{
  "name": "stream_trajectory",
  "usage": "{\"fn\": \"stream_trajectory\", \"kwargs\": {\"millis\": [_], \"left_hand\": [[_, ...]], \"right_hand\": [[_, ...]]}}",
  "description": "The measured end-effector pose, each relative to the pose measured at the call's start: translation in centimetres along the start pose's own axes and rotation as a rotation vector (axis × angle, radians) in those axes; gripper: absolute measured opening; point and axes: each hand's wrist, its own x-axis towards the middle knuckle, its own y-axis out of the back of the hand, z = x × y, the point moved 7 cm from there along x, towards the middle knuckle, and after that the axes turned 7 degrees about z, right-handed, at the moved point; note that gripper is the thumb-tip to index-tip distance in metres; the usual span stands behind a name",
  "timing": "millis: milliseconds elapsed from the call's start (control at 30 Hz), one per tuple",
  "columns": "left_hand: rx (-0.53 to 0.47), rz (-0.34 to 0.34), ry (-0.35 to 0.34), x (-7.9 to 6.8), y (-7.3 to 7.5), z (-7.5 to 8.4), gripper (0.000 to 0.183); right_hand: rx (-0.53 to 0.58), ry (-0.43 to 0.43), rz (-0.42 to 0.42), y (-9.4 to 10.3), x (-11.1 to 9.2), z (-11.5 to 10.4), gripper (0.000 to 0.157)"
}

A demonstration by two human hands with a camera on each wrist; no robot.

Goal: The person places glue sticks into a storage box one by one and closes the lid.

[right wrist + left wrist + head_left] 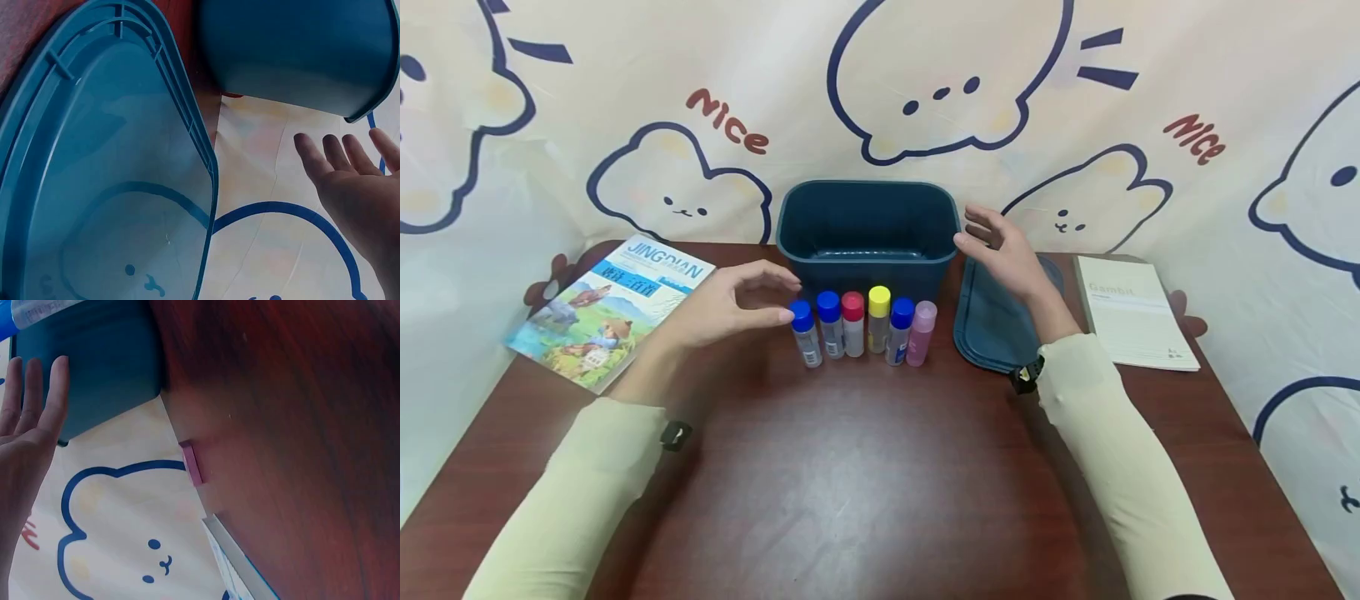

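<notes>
In the head view my left hand [727, 302] reaches in from the left, fingers spread from the thumb. Its thumb tip overlaps the blue cap of the leftmost small bottle [808, 346]. Several such bottles stand upright in a row, with blue, red, yellow and pink caps; the pink bottle [921, 337] ends the row on the right. Right behind them is a dark blue plastic bin [868, 273], its mouth facing up. My right hand [1006, 254] hovers by the bin's right rim, fingers loosely bent and holding nothing. The right wrist view shows its fingertips [306, 147] close below the rim.
Right of the bin lies a dark blue lid [992, 321], under my right hand and wrist. A picture book [610, 312] lies at the left, a pale notebook [1135, 312] at the right. A cartoon-printed cloth [820, 100] closes off the table's back and sides.
</notes>
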Motion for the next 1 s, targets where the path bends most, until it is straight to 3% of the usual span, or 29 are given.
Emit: {"fn": "stream_trajectory", "kwargs": {"millis": [333, 700, 1000], "left_hand": [[-0.121, -0.035, -0.041, 0.1, -1.5, -0.3, 0.047], [-0.104, -0.053, -0.014, 0.0, -2.1, -0.6, 0.045], [-0.073, -0.039, -0.047, 0.2, -1.8, -0.5, 0.037]], "right_hand": [[0.076, -0.015, -0.037, -0.7, 0.3, -0.2, 0.065], [0.123, -0.067, -0.068, -1.3, 0.4, 0.0, 0.066], [0.195, -0.108, -0.076, -1.5, 0.3, 0.0, 0.066]]}}
